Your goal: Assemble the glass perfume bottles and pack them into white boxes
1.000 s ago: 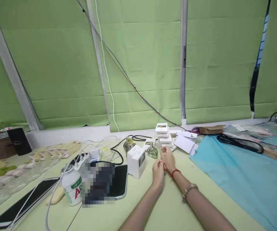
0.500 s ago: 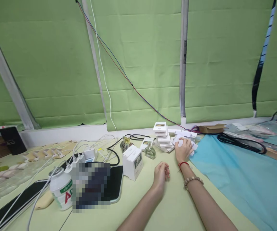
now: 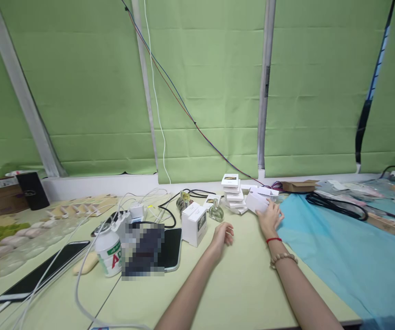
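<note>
My right hand, with a red cord and a beaded bracelet at the wrist, grips the edge of a flat white carton that leans up to its left. Several more white cartons lie just behind. Over the table, my left hand holds nothing, its fingers loosely bent and a little apart. Left of that hand stand two white boxes, side by side. Beyond it are a small glass perfume bottle and a stack of small white boxes.
A blue sheet covers the table's right side, bearing a coiled black cable. To the left are a white jar, a tablet-like device and tangled white cables. A second bottle stands behind the two boxes.
My right hand has drawn back slightly from the carton pile, with one flat carton now lifted at an angle. My left hand's fingers have loosened a little. The view has shifted.
</note>
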{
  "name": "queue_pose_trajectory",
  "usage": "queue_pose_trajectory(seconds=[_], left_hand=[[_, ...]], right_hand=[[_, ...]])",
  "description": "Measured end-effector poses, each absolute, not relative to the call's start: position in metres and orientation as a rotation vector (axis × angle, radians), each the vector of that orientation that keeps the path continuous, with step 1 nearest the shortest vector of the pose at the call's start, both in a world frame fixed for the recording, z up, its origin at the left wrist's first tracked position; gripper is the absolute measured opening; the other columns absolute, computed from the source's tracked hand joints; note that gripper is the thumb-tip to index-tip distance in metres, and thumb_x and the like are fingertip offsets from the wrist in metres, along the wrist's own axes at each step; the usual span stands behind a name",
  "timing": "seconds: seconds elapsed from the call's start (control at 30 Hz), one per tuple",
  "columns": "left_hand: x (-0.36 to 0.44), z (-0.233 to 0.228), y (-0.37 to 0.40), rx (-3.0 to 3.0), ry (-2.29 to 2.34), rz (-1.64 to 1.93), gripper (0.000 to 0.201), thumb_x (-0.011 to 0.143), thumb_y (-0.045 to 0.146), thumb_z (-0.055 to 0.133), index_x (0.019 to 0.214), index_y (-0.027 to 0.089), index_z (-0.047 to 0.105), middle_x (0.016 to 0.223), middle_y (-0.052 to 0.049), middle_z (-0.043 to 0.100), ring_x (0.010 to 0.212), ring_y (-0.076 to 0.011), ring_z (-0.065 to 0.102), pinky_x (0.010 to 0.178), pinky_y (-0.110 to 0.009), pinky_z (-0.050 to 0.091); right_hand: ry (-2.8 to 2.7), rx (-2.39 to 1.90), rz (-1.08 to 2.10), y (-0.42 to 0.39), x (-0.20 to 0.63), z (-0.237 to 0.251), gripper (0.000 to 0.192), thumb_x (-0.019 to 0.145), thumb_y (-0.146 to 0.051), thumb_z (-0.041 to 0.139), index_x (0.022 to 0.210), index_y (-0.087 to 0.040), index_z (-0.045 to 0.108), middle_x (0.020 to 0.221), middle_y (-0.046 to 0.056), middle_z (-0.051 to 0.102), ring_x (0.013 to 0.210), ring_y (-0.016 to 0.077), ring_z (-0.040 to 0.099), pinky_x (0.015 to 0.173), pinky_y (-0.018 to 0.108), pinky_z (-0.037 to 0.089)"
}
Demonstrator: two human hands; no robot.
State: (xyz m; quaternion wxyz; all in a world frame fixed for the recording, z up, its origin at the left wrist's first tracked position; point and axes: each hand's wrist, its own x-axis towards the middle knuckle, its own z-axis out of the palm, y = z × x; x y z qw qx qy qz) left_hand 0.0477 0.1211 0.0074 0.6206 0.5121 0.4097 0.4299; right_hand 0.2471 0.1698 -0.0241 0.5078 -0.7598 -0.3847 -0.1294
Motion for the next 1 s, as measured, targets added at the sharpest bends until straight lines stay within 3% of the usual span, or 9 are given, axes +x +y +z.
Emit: queue_pose_trajectory(seconds=[0.17, 0.27, 0.37, 0.5, 0.67, 0.83, 0.93, 1.0], left_hand=[[0.044, 0.006, 0.117, 1.29, 0.893, 0.954, 0.017, 0.063, 0.031, 0.052, 0.071, 0.015, 0.053, 0.058, 0.002, 0.051, 0.038, -0.0056, 0.044, 0.039, -0.019, 0.026], [0.043, 0.01, 0.115, 1.326, 0.875, 0.959, 0.029, 0.067, 0.04, 0.055, 0.08, 0.014, 0.057, 0.062, 0.0, 0.054, 0.04, -0.0064, 0.047, 0.04, -0.019, 0.029], [0.045, 0.014, 0.113, 1.331, 0.861, 1.014, 0.048, 0.071, 0.053, 0.054, 0.101, 0.016, 0.054, 0.076, -0.004, 0.059, 0.051, -0.0089, 0.055, 0.045, -0.019, 0.036], [0.049, 0.015, 0.11, 1.267, 0.8, 1.14, 0.065, 0.073, 0.059, 0.053, 0.124, 0.021, 0.039, 0.105, -0.01, 0.06, 0.077, -0.0151, 0.062, 0.06, -0.022, 0.047], [0.051, 0.014, 0.11, 1.174, 0.709, 1.345, 0.056, 0.075, 0.049, 0.059, 0.121, 0.019, 0.047, 0.118, -0.01, 0.057, 0.107, -0.0193, 0.054, 0.088, -0.024, 0.044], [0.05, 0.011, 0.116, 1.021, 0.714, 1.299, 0.055, 0.075, 0.05, 0.057, 0.12, 0.02, 0.05, 0.108, -0.009, 0.061, 0.094, -0.0208, 0.059, 0.073, -0.027, 0.051], [0.049, 0.01, 0.12, 0.938, 0.768, 1.166, 0.058, 0.076, 0.055, 0.051, 0.117, 0.016, 0.052, 0.107, -0.012, 0.061, 0.088, -0.0225, 0.06, 0.059, -0.027, 0.052], [0.05, 0.01, 0.121, 0.876, 0.808, 1.094, 0.056, 0.076, 0.055, 0.049, 0.116, 0.016, 0.052, 0.107, -0.012, 0.061, 0.087, -0.0234, 0.06, 0.056, -0.029, 0.052]], right_hand=[[-0.954, -1.713, -0.214, 0.153, 0.237, -0.017, 0.028, 0.075, -0.029, 0.048, 0.099, -0.018, 0.059, 0.103, 0.009, 0.049, 0.08, 0.0206, 0.053, 0.071, 0.031, 0.037], [-0.861, -1.693, -0.25, 0.144, 0.223, -0.011, 0.033, 0.08, -0.034, 0.041, 0.102, -0.015, 0.056, 0.105, 0.012, 0.05, 0.082, 0.0229, 0.052, 0.065, 0.031, 0.037], [-0.937, -1.586, -0.301, 0.132, 0.199, -0.006, 0.032, 0.078, -0.037, 0.044, 0.098, -0.015, 0.056, 0.101, 0.011, 0.055, 0.087, 0.0244, 0.052, 0.067, 0.032, 0.038], [-1.283, -1.33, -0.142, 0.113, 0.16, -0.001, 0.02, 0.075, -0.035, 0.048, 0.082, -0.019, 0.057, 0.08, 0.005, 0.061, 0.073, 0.02, 0.054, 0.064, 0.029, 0.041], [-1.695, -1.144, 0.11, 0.096, 0.138, 0.005, 0.013, 0.072, -0.025, 0.047, 0.078, -0.018, 0.056, 0.065, 0.0, 0.058, 0.054, 0.0136, 0.047, 0.049, 0.024, 0.036], [-1.708, -1.073, 0.032, 0.09, 0.146, 0.011, 0.027, 0.074, -0.029, 0.049, 0.096, -0.018, 0.06, 0.074, 0.001, 0.061, 0.057, 0.012, 0.051, 0.051, 0.022, 0.038], [-1.404, -1.068, -0.164, 0.092, 0.159, 0.015, 0.023, 0.077, -0.032, 0.046, 0.084, -0.018, 0.062, 0.064, 0.0, 0.055, 0.059, 0.013, 0.049, 0.06, 0.025, 0.04], [-1.077, -1.129, -0.133, 0.098, 0.172, 0.017, 0.026, 0.078, -0.037, 0.044, 0.083, -0.017, 0.06, 0.068, 0.001, 0.053, 0.063, 0.0141, 0.048, 0.064, 0.027, 0.039]])
